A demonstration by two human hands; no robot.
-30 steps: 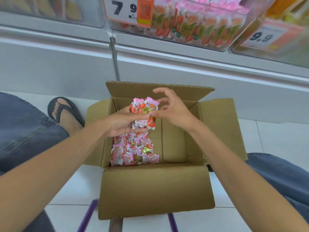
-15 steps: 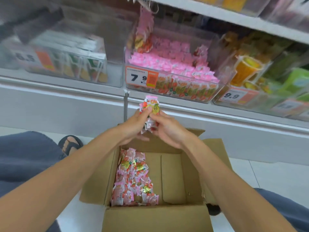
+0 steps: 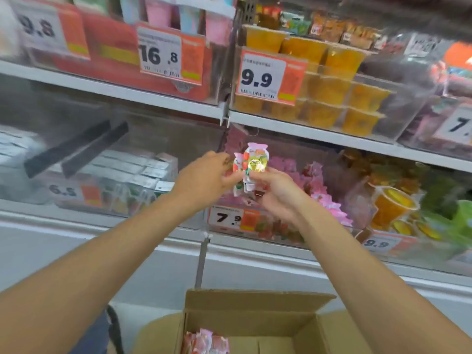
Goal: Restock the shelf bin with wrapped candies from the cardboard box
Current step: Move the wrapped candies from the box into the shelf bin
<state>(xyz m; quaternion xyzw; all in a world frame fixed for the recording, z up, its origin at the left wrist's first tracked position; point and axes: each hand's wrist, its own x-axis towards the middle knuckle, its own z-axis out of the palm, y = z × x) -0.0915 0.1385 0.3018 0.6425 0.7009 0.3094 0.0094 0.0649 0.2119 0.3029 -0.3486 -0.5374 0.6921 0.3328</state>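
In the head view, the cardboard box [image 3: 255,320] sits open at the bottom centre of the frame, and a few pink wrapped candies [image 3: 204,342] show in its left corner; the rest of its floor that shows is bare. Above it, at the middle of the frame, the left hand [image 3: 204,180] and the right hand [image 3: 278,192] both pinch a small bunch of candies [image 3: 251,167], left fingers closing on it from the left, right fingers from below. The bunch is raised in front of the clear shelf bin [image 3: 275,232], which holds a heap of matching pink packets [image 3: 329,203] and carries a 7.9 price tag [image 3: 231,218] on its front. The hands and bunch cover the left part of that heap. To the left stands a bin of small cartons [image 3: 132,175] tagged 6.5. To the right, jelly cups [image 3: 393,203] fill a neighbouring bin. On the shelf above, orange cups [image 3: 327,90] are stacked behind a 9.9 tag [image 3: 268,77].
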